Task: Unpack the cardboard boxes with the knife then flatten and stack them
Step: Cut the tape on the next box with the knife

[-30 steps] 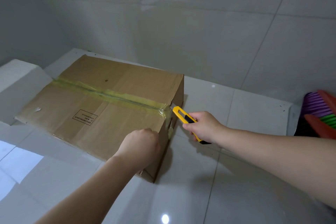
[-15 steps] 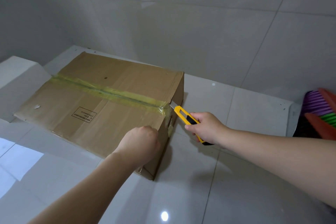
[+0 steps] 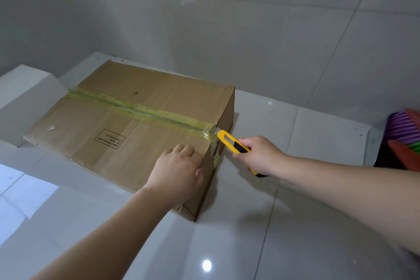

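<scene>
Box point(image 3: 141, 125): one cardboard box lies on the tiled floor point(image 3: 272, 223), filling the middle left of the frame, its broad top face up and its short end facing right. One strip of yellowish tape point(image 3: 145, 110) runs along the top seam from the left edge to the right edge and folds down over the end face. One printed label point(image 3: 109, 138) sits on the near half of the top; its text is too small to read. A small pale scrap point(image 3: 51, 128) sticks to the top near the left edge.

Two bare arms enter from the bottom and right of the frame. The left hand point(image 3: 176, 170) rests on the near right corner of the box top, fingers fairly straight and pressing flat, the thumb over the end face, clasping nothing. The right hand point(image 3: 259, 154), just right of the box, is clenched around one yellow and black knife point(image 3: 234, 145). The knife tip meets the tape at the top right edge of the box; its blade is hard to make out, and its rear end pokes out below the fist.

At the right edge, one bundle of purple, green and red plastic things point(image 3: 404, 129) is cut off by the frame; what they are cannot be told. At the upper left, a white block point(image 3: 22, 88) lies partly behind the box.
</scene>
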Tool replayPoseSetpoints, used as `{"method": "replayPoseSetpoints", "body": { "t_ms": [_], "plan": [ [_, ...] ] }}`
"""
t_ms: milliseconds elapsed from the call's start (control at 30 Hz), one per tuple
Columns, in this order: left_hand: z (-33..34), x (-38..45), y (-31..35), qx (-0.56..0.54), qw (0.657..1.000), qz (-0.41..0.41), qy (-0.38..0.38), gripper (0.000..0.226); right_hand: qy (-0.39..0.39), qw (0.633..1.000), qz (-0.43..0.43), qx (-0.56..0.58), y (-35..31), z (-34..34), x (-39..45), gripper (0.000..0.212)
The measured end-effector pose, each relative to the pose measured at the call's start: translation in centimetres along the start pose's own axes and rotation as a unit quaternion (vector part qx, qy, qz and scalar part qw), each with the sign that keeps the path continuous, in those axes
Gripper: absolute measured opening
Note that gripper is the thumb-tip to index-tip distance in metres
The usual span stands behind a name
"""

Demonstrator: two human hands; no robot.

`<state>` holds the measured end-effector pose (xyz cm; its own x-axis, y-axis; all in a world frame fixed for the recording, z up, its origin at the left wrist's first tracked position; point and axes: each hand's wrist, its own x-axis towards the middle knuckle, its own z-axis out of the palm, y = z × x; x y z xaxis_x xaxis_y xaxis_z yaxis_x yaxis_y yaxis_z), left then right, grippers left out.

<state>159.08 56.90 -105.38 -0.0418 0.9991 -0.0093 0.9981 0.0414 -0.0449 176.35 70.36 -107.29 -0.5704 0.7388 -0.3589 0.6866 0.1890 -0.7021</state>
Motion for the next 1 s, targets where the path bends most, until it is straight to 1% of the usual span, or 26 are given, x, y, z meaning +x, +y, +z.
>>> {"method": "replayPoseSetpoints", "body": {
  "t_ms": [33, 100, 167, 300, 433, 633, 833, 1000],
  "plan": [
    [0.1, -0.1, -0.2, -0.004, 1.0, -0.001, 0.006, 0.028, 0.011, 0.999, -0.006, -0.043, -0.1, -0.2, 0.0, 0.016],
    [0.3, -0.2, -0.4, -0.007, 1.0, -0.01, -0.007, 0.037, 0.026, 0.994, -0.023, -0.107, -0.3, -0.1, 0.0, 0.01],
    [0.8, -0.2, -0.6, -0.02, 0.999, -0.023, -0.018, 0.041, 0.027, 0.99, -0.04, -0.131, -0.7, 0.1, 0.1, 0.008],
    [1.0, -0.1, -0.8, -0.021, 0.999, -0.018, -0.022, 0.046, 0.026, 0.991, -0.048, -0.125, -1.2, 0.2, -0.4, 0.011],
    [1.1, 0.0, -0.8, -0.019, 0.999, -0.017, -0.027, 0.049, -0.01, 0.99, -0.059, -0.127, -0.7, 1.4, -2.4, 0.022],
    [0.9, 0.1, -0.8, -0.018, 0.999, -0.023, -0.042, 0.051, -0.016, 0.989, -0.063, -0.133, -1.5, 1.8, -2.1, 0.016],
    [1.0, -0.2, -0.9, -0.024, 0.998, -0.026, -0.049, 0.053, -0.027, 0.99, -0.08, -0.117, -0.7, 2.3, -3.5, 0.009],
    [0.8, -0.6, -0.9, -0.022, 0.999, -0.023, -0.044, 0.065, -0.047, 0.988, -0.09, -0.116, 0.3, 1.6, -4.4, 0.005]
  ]
}}
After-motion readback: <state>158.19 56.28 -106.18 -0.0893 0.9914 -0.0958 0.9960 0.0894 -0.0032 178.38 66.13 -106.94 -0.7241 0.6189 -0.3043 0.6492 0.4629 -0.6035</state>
